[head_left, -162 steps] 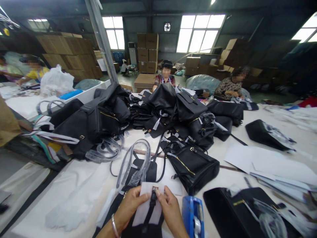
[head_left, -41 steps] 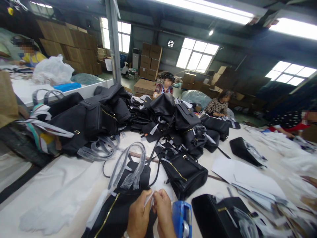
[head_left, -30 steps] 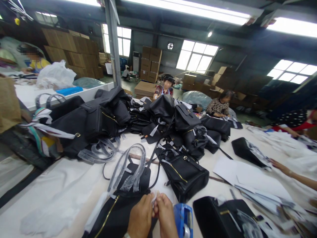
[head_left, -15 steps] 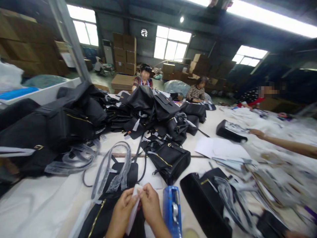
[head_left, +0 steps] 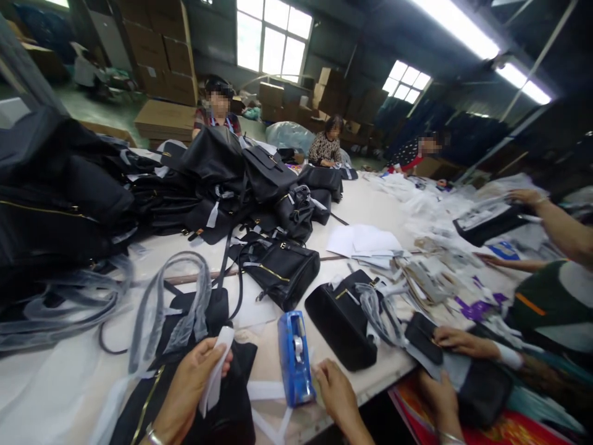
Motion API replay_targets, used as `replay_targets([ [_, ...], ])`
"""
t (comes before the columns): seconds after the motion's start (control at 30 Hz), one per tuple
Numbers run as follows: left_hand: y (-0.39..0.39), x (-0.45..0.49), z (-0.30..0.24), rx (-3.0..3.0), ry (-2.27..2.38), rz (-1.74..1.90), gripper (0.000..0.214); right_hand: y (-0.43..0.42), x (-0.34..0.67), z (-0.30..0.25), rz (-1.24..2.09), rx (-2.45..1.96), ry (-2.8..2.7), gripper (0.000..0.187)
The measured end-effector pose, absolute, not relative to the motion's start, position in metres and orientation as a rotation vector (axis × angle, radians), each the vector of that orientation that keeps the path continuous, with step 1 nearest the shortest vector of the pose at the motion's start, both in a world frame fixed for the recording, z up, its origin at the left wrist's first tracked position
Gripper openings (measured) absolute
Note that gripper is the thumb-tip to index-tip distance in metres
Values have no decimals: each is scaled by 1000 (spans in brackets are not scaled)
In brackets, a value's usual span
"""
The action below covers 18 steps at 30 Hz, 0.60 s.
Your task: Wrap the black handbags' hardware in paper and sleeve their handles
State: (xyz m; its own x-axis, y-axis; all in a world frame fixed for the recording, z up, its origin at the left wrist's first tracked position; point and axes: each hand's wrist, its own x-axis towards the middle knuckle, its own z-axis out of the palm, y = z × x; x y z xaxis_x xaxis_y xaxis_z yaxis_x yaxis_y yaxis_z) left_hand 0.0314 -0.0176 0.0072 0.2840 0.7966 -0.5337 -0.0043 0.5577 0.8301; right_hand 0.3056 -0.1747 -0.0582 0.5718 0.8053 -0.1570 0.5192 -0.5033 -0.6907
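Note:
My left hand [head_left: 188, 386] is closed on a white paper strip [head_left: 215, 369], pinched between thumb and fingers. It hovers over a black bag [head_left: 227, 411] with a gold zip [head_left: 147, 402], which lies at the table's near edge. My right hand [head_left: 336, 390] rests on the table edge just right of a blue tape dispenser [head_left: 294, 358]. Its fingers are loosely bent with the tips at the dispenser's side, and I see nothing in them. Plastic-wrapped straps [head_left: 169, 309] run from the bag toward the far side.
A black handbag [head_left: 283, 272] and a black bag [head_left: 343, 318] lie past the dispenser. A big pile of black bags [head_left: 208, 179] fills the left and middle. White sheets [head_left: 365, 241] lie beyond. A co-worker's hands [head_left: 463, 341] handle a black pouch [head_left: 424, 337] at right; other people sit opposite.
My hands have come apart: the right one left the paper strip and moved right to the tape dispenser. The left keeps the strip. My view swung right, showing co-workers' hands.

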Motion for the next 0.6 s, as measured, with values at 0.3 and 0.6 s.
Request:
replay_targets([
  [0.3, -27, 35, 7, 903, 1119, 640, 36, -190, 277, -66, 751, -2088, -897, 32],
  [0.6, -34, 35, 13, 913, 1125, 677, 36, -227, 262, -81, 1146, -1785, -329, 43],
])
